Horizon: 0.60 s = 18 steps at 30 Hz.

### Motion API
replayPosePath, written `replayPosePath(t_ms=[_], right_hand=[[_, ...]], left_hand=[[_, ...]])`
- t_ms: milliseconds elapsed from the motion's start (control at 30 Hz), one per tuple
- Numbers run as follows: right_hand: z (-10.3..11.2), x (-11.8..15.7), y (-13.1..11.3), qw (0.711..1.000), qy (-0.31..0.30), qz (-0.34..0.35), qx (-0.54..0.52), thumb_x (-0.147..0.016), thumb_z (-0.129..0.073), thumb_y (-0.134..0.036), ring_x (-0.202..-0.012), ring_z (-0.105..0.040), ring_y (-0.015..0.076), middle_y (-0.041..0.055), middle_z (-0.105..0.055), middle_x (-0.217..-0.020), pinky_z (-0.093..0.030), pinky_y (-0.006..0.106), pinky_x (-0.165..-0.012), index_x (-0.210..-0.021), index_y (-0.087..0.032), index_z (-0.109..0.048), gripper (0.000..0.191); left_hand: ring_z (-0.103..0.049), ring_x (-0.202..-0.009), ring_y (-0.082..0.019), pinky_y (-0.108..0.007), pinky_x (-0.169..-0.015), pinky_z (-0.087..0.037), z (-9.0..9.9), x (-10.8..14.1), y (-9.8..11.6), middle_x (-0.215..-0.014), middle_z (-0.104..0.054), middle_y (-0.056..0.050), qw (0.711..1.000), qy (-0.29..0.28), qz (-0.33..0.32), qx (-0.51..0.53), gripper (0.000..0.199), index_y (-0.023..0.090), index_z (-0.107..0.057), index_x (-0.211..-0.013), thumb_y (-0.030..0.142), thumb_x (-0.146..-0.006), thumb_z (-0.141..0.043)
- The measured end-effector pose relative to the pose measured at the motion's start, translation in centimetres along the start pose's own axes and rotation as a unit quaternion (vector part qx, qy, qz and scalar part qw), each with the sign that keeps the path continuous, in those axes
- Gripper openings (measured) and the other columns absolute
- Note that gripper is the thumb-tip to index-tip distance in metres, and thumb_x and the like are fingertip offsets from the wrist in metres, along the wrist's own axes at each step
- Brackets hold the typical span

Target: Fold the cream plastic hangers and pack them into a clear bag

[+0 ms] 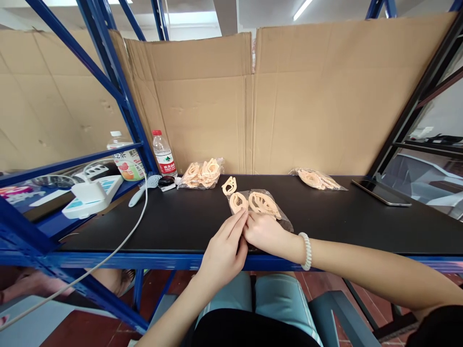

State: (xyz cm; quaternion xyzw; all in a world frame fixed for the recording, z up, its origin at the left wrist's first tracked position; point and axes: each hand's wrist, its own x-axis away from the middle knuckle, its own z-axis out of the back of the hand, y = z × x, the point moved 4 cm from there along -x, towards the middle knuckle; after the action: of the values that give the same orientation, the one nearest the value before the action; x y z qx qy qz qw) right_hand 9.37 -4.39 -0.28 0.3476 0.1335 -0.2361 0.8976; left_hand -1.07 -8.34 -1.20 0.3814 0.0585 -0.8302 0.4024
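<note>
My left hand (224,246) and my right hand (265,232) meet at the near edge of a clear plastic bag (286,222) on the black table. Both hands are closed, with fingertips pressed together on the bag's edge; the exact grip is partly hidden by the fingers. Beige oval, ring-shaped pieces (263,203) show in the bag, one beige ring (238,201) just beyond my left fingertips. A single loose beige piece (229,185), oval with a narrow end, lies behind the bag's left corner.
Further bags of beige pieces lie at the back, a left bag (202,173) and a right bag (318,179). A water bottle (164,154), a brush (144,189) and a white cable (139,219) are on the left. A tablet-like device (381,193) lies right. Cardboard (307,96) walls the back.
</note>
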Motion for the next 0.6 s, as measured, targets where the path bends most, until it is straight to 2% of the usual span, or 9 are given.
replayPosePath(t_ms=[67, 133, 233, 300, 333, 433, 467, 533, 600], right_hand=[[0.8, 0.5, -0.2, 1.0, 0.013, -0.016, 0.001, -0.084, -0.048, 0.0, -0.085, -0.07, 0.0274, 0.0199, -0.072, -0.093, -0.058, 0.034, -0.065, -0.103, 0.0, -0.068, 0.027], [2.5, 1.5, -0.1, 0.998, 0.049, -0.023, -0.017, -0.085, -0.048, -0.004, -0.084, -0.068, 0.0248, 0.0189, -0.072, -0.094, -0.056, 0.033, -0.067, -0.103, -0.001, -0.068, 0.026], [5.3, 3.3, 1.5, 0.985, 0.157, -0.007, -0.067, -0.086, -0.048, -0.015, -0.057, -0.059, 0.0162, 0.0066, -0.068, -0.069, -0.046, 0.029, -0.053, -0.084, -0.011, -0.069, 0.021], [6.0, 3.9, 4.3, 0.971, 0.227, -0.034, -0.07, -0.086, -0.048, -0.016, -0.05, -0.052, 0.0134, 0.0017, -0.063, -0.057, -0.039, 0.029, -0.051, -0.07, -0.017, -0.065, 0.023], [5.6, 3.8, 6.2, 0.968, 0.231, -0.062, -0.077, -0.086, -0.047, -0.015, -0.047, -0.05, 0.0125, 0.0007, -0.06, -0.054, -0.037, 0.028, -0.051, -0.068, -0.018, -0.064, 0.025], [1.9, 2.3, 12.3, 0.959, 0.122, -0.195, -0.167, -0.088, -0.045, -0.017, -0.058, -0.06, 0.0148, 0.0038, -0.069, -0.067, -0.042, 0.027, -0.059, -0.087, -0.015, -0.071, 0.026], [0.3, 1.5, 13.9, 0.952, 0.084, -0.212, -0.206, -0.088, -0.046, -0.016, -0.064, -0.064, 0.0157, 0.0049, -0.073, -0.074, -0.045, 0.027, -0.064, -0.092, -0.014, -0.072, 0.026], [-2.7, -0.4, 15.8, 0.947, 0.032, -0.195, -0.255, -0.089, -0.044, -0.012, -0.081, -0.069, 0.0183, 0.0076, -0.076, -0.094, -0.049, 0.028, -0.076, -0.1, -0.013, -0.072, 0.03], [-5.4, -2.7, 16.4, 0.956, -0.016, -0.14, -0.259, -0.087, -0.044, -0.007, -0.098, -0.067, 0.0218, 0.0107, -0.073, -0.109, -0.048, 0.031, -0.088, -0.111, -0.011, -0.07, 0.035]], left_hand=[[-0.043, -0.136, -0.024, -0.041, -0.114, -0.041, 0.1, 0.0, 0.0, -0.146, -0.045, -0.014, 1.0, -0.002, 0.002, 0.0, 0.055, 0.014, -0.036, -0.145, 0.009, -0.091, -0.042], [-0.043, -0.135, -0.024, -0.041, -0.113, -0.042, 0.3, -0.1, 0.1, -0.144, -0.046, -0.014, 1.0, -0.005, 0.004, 0.004, 0.052, 0.014, -0.039, -0.142, 0.009, -0.091, -0.042], [-0.048, -0.13, -0.024, -0.041, -0.108, -0.046, 0.5, -0.2, 0.4, -0.138, -0.052, -0.013, 1.0, -0.013, 0.006, 0.01, 0.04, 0.016, -0.048, -0.129, 0.009, -0.09, -0.042], [-0.052, -0.125, -0.025, -0.041, -0.103, -0.05, 0.5, -0.2, 0.5, -0.132, -0.055, -0.013, 1.0, -0.02, 0.008, 0.005, 0.031, 0.018, -0.052, -0.118, 0.008, -0.09, -0.042], [-0.053, -0.123, -0.025, -0.042, -0.1, -0.051, 0.5, -0.2, 0.5, -0.13, -0.056, -0.012, 1.0, -0.023, 0.007, 0.001, 0.028, 0.018, -0.053, -0.114, 0.008, -0.09, -0.042], [-0.054, -0.121, -0.025, -0.041, -0.096, -0.052, 0.5, -0.3, 0.6, -0.126, -0.058, -0.012, 1.0, -0.026, 0.003, -0.007, 0.024, 0.02, -0.053, -0.107, 0.008, -0.09, -0.041], [-0.054, -0.121, -0.025, -0.041, -0.096, -0.052, 0.5, -0.3, 0.6, -0.125, -0.058, -0.012, 1.0, -0.024, 0.002, -0.007, 0.023, 0.02, -0.053, -0.106, 0.009, -0.09, -0.041], [-0.055, -0.118, -0.025, -0.041, -0.093, -0.053, 0.5, -0.4, 0.6, -0.122, -0.059, -0.012, 1.0, -0.023, 0.006, -0.004, 0.022, 0.02, -0.052, -0.105, 0.009, -0.089, -0.042], [-0.057, -0.115, -0.025, -0.041, -0.091, -0.053, 0.5, -0.4, 0.6, -0.12, -0.059, -0.012, 1.0, -0.027, 0.011, -0.003, 0.02, 0.02, -0.05, -0.103, 0.009, -0.089, -0.042]])
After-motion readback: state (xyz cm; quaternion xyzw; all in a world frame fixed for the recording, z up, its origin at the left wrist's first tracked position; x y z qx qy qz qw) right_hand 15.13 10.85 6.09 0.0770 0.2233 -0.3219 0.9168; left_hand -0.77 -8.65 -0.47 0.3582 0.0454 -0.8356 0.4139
